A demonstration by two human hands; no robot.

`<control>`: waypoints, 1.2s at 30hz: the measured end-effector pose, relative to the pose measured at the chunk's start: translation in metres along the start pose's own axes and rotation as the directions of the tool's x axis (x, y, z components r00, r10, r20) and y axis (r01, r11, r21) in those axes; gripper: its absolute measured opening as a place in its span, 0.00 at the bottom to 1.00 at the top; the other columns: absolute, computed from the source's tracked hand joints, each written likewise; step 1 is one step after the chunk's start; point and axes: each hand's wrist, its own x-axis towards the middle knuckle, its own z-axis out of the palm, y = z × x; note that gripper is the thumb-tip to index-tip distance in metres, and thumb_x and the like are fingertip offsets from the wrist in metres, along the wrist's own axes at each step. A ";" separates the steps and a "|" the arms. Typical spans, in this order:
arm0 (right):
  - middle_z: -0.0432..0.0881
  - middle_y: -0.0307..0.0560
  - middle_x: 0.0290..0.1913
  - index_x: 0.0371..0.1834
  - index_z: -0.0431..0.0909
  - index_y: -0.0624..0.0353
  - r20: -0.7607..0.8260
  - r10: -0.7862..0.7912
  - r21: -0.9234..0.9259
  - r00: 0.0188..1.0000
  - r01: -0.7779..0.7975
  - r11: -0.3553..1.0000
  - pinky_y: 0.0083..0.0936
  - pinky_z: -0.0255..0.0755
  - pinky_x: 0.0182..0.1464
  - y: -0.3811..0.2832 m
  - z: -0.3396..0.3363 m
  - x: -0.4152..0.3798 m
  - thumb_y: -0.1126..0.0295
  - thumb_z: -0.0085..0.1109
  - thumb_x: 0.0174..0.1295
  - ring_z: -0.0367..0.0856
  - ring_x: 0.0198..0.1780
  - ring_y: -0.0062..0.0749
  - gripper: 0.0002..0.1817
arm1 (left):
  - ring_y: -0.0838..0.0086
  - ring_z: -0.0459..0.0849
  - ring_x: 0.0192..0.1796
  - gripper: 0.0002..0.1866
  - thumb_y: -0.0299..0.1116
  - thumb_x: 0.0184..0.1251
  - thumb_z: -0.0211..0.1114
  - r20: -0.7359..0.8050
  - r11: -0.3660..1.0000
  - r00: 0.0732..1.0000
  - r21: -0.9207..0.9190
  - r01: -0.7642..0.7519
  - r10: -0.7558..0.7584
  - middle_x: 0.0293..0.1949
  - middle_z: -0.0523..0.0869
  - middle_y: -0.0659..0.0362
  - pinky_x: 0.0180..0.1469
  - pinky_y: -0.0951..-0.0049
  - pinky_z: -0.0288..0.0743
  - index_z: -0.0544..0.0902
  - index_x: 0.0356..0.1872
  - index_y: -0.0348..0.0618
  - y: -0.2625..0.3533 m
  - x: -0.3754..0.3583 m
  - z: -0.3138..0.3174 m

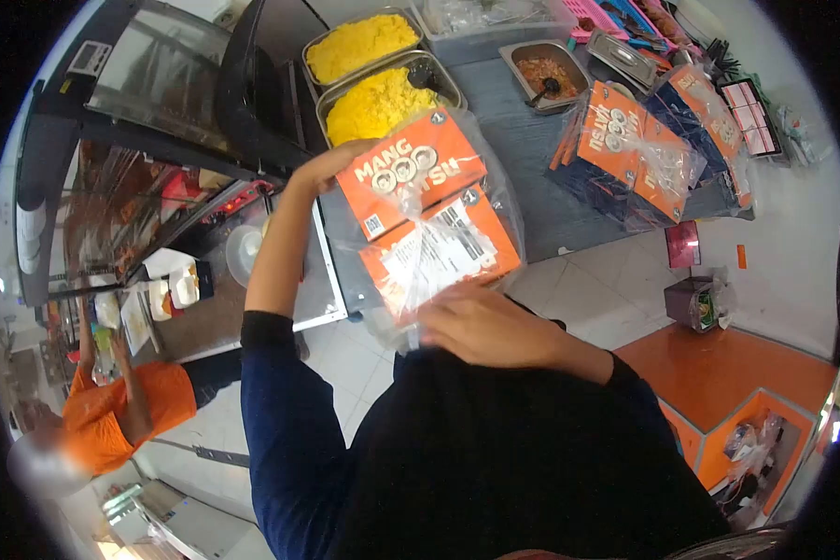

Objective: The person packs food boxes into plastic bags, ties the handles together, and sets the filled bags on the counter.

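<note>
Two orange food boxes (413,161) lie side by side in a clear plastic bag, knotted in the middle. A white printed label (439,250) covers much of the nearer box. My left hand (331,166) grips the far left side of the bag, its fingertips partly hidden behind the box. At the near edge, my right hand (481,325) holds the bag beside the label, fingers bent and close together. The bagged boxes are at the edge of the dark worktop, in front of my body.
Two metal pans of yellow rice (364,47) stand behind the boxes. A metal pan of chopped food (543,75) has a black spoon in it. More bagged orange boxes (616,140) sit at the right. A glass display case (159,75) and a person in orange (149,401) are left.
</note>
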 end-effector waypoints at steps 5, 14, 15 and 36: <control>0.75 0.45 0.37 0.36 0.74 0.58 -0.139 0.363 0.302 0.921 -0.310 0.901 0.38 0.65 0.50 -0.019 -0.060 0.023 0.61 0.60 0.57 0.74 0.45 0.40 0.13 | 0.77 0.81 0.38 0.21 0.41 0.64 0.62 0.165 0.813 0.966 0.523 -0.258 0.201 0.40 0.86 0.55 0.43 0.71 0.76 0.79 0.51 0.35 -0.012 0.053 -0.020; 0.73 0.46 0.39 0.37 0.71 0.60 -0.452 0.137 -0.103 0.882 -0.203 0.974 0.34 0.66 0.48 0.036 -0.009 0.083 0.71 0.52 0.62 0.74 0.44 0.40 0.05 | 0.50 0.83 0.35 0.12 0.37 0.69 0.54 -0.011 0.469 0.652 0.704 -0.533 0.758 0.31 0.82 0.42 0.37 0.58 0.74 0.75 0.46 0.41 -0.010 0.075 -0.011; 0.73 0.48 0.37 0.36 0.70 0.60 -0.497 0.264 0.193 0.827 -0.191 0.962 0.35 0.66 0.47 0.034 -0.008 0.085 0.72 0.49 0.64 0.75 0.43 0.41 0.04 | 0.46 0.83 0.37 0.13 0.38 0.69 0.54 -0.028 0.497 0.675 0.700 -0.514 0.738 0.34 0.83 0.41 0.38 0.54 0.74 0.74 0.48 0.41 -0.012 0.070 -0.007; 0.68 0.45 0.20 0.34 0.68 0.64 -0.413 0.588 0.463 0.695 -0.395 0.793 0.27 0.63 0.30 -0.040 -0.040 0.104 0.69 0.48 0.68 0.68 0.24 0.27 0.09 | 0.64 0.76 0.28 0.07 0.29 0.61 0.53 0.141 0.319 0.398 0.390 -0.864 0.906 0.27 0.77 0.54 0.38 0.71 0.70 0.75 0.36 0.38 0.093 -0.094 0.003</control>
